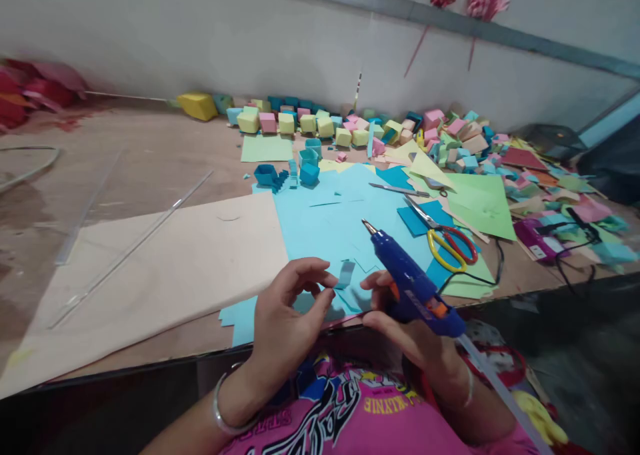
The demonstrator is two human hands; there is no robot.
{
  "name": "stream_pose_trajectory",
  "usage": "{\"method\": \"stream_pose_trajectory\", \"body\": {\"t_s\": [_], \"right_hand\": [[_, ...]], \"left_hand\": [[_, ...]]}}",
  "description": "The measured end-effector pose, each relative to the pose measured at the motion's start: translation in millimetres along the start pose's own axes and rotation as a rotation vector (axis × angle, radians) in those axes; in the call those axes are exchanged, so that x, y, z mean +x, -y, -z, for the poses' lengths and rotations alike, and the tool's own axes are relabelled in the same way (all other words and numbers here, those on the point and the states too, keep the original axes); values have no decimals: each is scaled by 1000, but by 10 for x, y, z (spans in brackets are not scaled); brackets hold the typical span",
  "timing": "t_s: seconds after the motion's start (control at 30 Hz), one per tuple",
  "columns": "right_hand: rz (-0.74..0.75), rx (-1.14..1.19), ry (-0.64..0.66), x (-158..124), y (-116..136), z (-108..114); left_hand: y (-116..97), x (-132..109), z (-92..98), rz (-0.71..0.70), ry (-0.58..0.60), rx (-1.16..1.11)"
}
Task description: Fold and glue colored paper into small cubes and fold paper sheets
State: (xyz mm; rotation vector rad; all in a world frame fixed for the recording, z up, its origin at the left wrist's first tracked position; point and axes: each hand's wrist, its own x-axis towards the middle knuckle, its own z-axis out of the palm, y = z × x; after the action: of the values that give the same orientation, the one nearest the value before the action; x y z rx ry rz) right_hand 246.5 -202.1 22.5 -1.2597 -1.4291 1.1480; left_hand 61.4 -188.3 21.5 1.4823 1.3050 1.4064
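My left hand [295,305] is closed in a pinch, thumb and forefinger meeting at the lower edge of a small blue paper strip [345,274]. The strip looks blurred. My right hand [415,332] grips a dark blue glue gun [407,272]; its metal nozzle points up and left, away from the strip, and a long pale glue stick trails out of its back. The gun's handle is hidden by the hand. Under both hands lie light blue paper sheets [320,222]. Small folded blue paper boxes [309,173] stand just beyond, with pleated blue strips beside them.
Scissors [445,238] with red and yellow handles and a craft knife [399,190] lie to the right. Rows of coloured paper boxes [287,123] line the wall. A large cream sheet [165,255] with a clear ruler [135,245] covers the left. A black cord runs near the scissors.
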Motion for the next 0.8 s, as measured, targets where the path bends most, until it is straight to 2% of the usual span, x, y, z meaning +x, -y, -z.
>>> {"method": "stream_pose_trajectory", "body": {"t_s": [0.13, 0.37, 0.57, 0.8], "right_hand": [[-1, 37, -100, 70, -4, -174], [-52, -53, -140, 103, 84, -140], [-161, 7, -99, 112, 123, -135], [-261, 30, -147, 112, 86, -121]], "left_hand": [[-20, -36, -80, -68, 60, 31], [13, -61, -111, -239, 83, 149], [47, -71, -114, -240, 133, 128], [46, -52, -111, -266, 148, 142]]}}
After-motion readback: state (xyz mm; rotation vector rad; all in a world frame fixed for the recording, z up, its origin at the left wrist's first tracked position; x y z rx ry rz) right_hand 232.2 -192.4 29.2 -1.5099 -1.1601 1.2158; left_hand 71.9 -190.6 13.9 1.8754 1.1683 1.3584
